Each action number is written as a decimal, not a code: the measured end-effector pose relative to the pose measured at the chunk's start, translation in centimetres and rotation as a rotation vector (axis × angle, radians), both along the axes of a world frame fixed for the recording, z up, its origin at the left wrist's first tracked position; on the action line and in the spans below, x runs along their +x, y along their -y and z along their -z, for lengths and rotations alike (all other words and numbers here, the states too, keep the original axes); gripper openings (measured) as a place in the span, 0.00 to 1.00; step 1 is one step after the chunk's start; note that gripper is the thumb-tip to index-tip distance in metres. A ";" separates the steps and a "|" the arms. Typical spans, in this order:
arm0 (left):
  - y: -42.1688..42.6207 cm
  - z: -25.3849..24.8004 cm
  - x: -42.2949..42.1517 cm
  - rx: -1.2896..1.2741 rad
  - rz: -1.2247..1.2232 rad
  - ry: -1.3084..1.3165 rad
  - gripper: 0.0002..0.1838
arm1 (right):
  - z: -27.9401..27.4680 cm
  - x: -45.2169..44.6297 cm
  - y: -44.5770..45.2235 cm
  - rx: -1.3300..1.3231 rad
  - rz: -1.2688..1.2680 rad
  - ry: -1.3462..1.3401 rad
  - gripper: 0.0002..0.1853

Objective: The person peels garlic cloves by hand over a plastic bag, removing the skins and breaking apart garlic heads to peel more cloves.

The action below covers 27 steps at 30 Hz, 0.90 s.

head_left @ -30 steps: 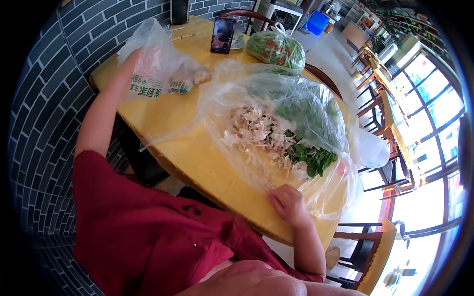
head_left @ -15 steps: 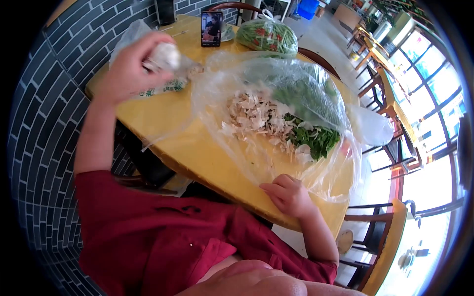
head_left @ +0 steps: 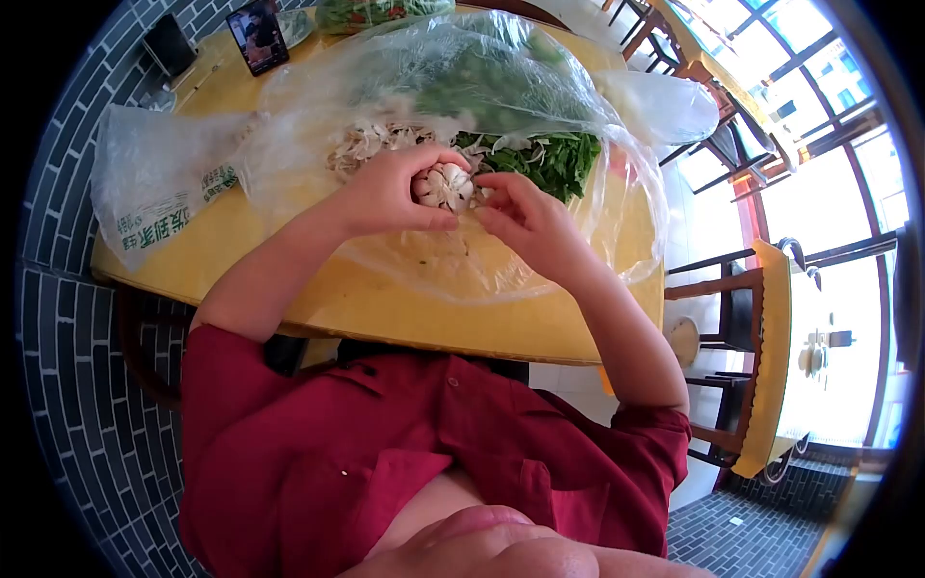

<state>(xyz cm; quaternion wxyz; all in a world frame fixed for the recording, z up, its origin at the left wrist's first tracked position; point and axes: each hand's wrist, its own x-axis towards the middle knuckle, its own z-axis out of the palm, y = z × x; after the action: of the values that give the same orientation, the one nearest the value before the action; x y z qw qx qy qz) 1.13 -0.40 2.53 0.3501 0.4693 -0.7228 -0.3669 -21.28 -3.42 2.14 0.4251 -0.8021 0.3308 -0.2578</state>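
Note:
A whole garlic bulb (head_left: 443, 188) rests in my left hand (head_left: 393, 195), whose fingers and thumb curve round it. My right hand (head_left: 525, 223) is at the bulb's right side, thumb and fingertips drawn together near the cloves; whether they pinch a bit of skin is too small to tell. Beneath and behind both hands, a clear plastic sheet (head_left: 424, 258) covers part of the yellow table (head_left: 318, 306). Pale garlic skins (head_left: 371, 144) lie behind my left hand, and green leaves (head_left: 559, 162) lie behind my right hand.
A white plastic bag with green print (head_left: 159, 188) lies at the left. A phone (head_left: 258, 37) stands at the back left beside a dish (head_left: 294, 27) and a dark box (head_left: 170, 45). A bag of green vegetables (head_left: 371, 12) is at the back. Chairs (head_left: 718, 299) stand to the right.
My left hand has come from the printed bag at the left to the table's middle with the garlic bulb. My right hand has moved up beside it. The view has shifted.

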 end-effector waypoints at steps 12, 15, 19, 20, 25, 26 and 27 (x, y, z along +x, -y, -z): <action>-0.8 2.1 1.4 -0.296 0.095 0.065 0.39 | 3.3 1.9 -0.2 0.442 -0.096 0.275 0.21; -1.2 2.3 0.9 -0.152 0.067 -0.165 0.40 | 3.0 1.7 -0.4 0.519 -0.098 0.353 0.23; -1.4 2.9 0.5 0.002 0.085 -0.304 0.39 | 3.5 1.6 -0.5 0.495 -0.059 0.378 0.21; -1.5 2.7 0.4 0.032 0.105 -0.286 0.38 | 3.8 1.5 -0.5 0.477 -0.040 0.353 0.20; -1.6 2.5 -0.3 -0.336 0.136 0.132 0.36 | 4.0 1.7 -1.1 0.194 -0.079 0.162 0.20; -1.6 2.5 -0.4 -0.367 0.144 0.154 0.35 | 3.1 1.7 -1.4 0.169 -0.098 0.111 0.20; -1.7 2.7 -0.6 -0.382 0.132 0.142 0.35 | 2.9 1.7 -1.5 0.127 -0.086 0.095 0.20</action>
<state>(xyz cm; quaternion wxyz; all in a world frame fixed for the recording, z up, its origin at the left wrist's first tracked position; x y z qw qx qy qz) 0.53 1.31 -0.15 0.3561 0.3705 -0.8314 -0.2114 -19.63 -1.94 -0.77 0.5012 -0.7737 0.2912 -0.2556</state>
